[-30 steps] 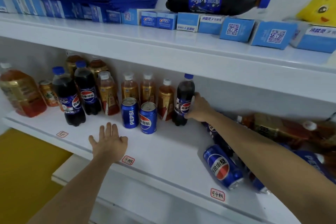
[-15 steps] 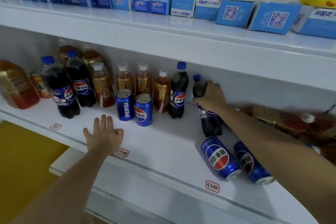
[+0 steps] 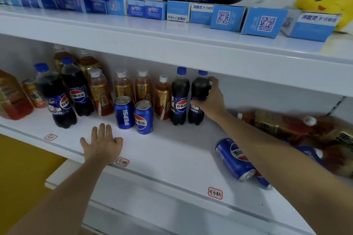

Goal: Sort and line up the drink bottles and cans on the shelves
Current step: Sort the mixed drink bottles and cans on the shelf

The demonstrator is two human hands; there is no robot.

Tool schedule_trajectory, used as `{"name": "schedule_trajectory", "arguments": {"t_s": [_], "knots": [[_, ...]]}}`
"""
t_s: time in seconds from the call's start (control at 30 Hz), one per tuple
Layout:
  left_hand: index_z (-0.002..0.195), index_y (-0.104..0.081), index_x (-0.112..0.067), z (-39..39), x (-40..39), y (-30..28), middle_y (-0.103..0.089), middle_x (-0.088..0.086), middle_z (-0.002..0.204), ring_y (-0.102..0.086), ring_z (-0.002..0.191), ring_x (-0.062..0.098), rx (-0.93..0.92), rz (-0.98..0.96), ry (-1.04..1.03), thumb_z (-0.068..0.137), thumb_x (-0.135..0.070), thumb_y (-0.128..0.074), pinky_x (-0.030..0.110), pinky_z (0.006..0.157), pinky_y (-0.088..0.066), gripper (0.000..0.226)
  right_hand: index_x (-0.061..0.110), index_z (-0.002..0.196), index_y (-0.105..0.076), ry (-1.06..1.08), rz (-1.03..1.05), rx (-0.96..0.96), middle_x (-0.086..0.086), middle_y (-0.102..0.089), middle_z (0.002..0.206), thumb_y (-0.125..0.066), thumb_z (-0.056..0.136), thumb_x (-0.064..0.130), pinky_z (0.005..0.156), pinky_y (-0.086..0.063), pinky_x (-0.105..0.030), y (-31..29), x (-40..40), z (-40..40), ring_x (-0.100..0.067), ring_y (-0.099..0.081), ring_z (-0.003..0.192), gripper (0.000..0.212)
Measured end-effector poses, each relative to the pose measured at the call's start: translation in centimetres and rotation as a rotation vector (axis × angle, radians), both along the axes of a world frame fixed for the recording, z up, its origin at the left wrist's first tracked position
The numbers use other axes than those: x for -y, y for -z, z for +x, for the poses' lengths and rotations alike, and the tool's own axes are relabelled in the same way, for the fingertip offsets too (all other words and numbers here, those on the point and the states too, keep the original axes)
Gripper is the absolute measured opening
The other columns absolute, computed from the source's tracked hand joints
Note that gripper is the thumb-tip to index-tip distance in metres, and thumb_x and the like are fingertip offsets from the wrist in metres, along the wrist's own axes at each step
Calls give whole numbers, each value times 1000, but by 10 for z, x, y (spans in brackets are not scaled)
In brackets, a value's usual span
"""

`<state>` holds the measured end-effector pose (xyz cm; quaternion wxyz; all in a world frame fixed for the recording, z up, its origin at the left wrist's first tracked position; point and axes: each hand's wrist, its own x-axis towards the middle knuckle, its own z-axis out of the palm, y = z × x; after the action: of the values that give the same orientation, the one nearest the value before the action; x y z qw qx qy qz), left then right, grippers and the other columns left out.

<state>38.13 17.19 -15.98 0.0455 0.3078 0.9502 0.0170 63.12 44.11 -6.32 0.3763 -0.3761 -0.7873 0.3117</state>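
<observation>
The white middle shelf (image 3: 172, 150) carried upright cola bottles, tea bottles and cans. The right hand (image 3: 212, 99) gripped a cola bottle (image 3: 199, 89) standing beside another (image 3: 179, 97). The left hand (image 3: 102, 144) lay flat, fingers spread, on the shelf. Blue boxes (image 3: 225, 18) lined the shelf above.

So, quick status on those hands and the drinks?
Right hand grips upright cola bottle, beside another cola bottle. Left hand flat on shelf. Toppled can unsorted, nothing blocking.
</observation>
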Motion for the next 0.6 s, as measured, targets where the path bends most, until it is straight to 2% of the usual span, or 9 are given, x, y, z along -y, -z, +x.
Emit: {"name": "schedule_trajectory", "arguments": {"t_s": [0.07, 0.1, 0.13, 0.2, 0.27, 0.37, 0.43, 0.53, 0.6], "knots": [[164, -5, -22, 0, 0, 0, 1, 2, 173, 1, 159, 26, -4, -3, 4, 103, -53, -22, 64, 123, -8, 70, 20, 151, -27, -36, -5, 213, -12, -43, 150, -93, 66, 38, 110, -43, -51, 6, -11, 18, -34, -46, 136, 109], [164, -5, -22, 0, 0, 0, 1, 2, 173, 1, 159, 26, -5, -5, 4, 103, -53, -22, 64, 123, -8, 70, 20, 155, -23, -17, 27, 415, -14, -38, 155, -90, 70, 42, 111, -41, -54, 11, -18, 30, -37, -41, 139, 110], [164, -4, -22, -1, -1, 1, 1, 2, 173, 1, 159, 26, -4, -4, 3, 103, -53, -23, 64, 123, -8, 70, 18, 156, -22, 24, 71, 651, -16, -36, 155, -85, 75, 42, 110, -41, -55, 15, -24, 44, -39, -40, 139, 105], [164, -4, -22, -1, -1, 1, 1, 2, 173, 1, 159, 26, 1, -2, 1, 103, -53, -23, 64, 122, -8, 70, 12, 150, -30, 113, 178, 1038, -19, -45, 147, -76, 82, 34, 108, -43, -53, 25, -23, 64, -40, -47, 132, 84], [164, -5, -22, -2, -1, 3, 1, 2, 173, 0, 159, 26, -2, 1, 9, 103, -53, -22, 65, 122, -8, 70, 11, 142, -39, 149, 256, 1170, -17, -53, 139, -70, 84, 28, 108, -41, -51, 35, -20, 70, -37, -52, 127, 67], [164, -6, -22, -2, 1, 3, 0, 2, 173, 0, 159, 26, 3, 14, 12, 103, -52, -22, 65, 122, -8, 70, 12, 138, -43, 206, 153, 1004, -15, -55, 135, -71, 84, 26, 104, -41, -50, 30, -19, 64, -36, -50, 126, 63], [164, -5, -22, -2, 2, 2, 0, 2, 173, 0, 159, 27, 0, 18, 20, 102, -53, -23, 65, 122, -8, 71, 14, 141, -41, 247, 123, 768, -14, -54, 136, -75, 84, 30, 101, -44, -51, 15, -21, 60, -36, -49, 126, 68], [163, -4, -23, -3, 1, 2, 1, 3, 173, 0, 159, 27, 4, 11, 28, 103, -54, -24, 65, 122, -8, 71, 10, 140, -41, 262, 58, 307, -17, -55, 136, -78, 85, 27, 101, -48, -48, -14, -25, 57, -39, -54, 124, 69], [163, -4, -23, -3, 1, 2, 2, 3, 173, 1, 159, 27, 8, 0, 28, 103, -55, -24, 65, 122, -8, 71, 6, 134, -41, 238, -19, 146, -20, -56, 133, -79, 84, 22, 99, -51, -49, -27, -27, 57, -39, -56, 122, 64]]}}
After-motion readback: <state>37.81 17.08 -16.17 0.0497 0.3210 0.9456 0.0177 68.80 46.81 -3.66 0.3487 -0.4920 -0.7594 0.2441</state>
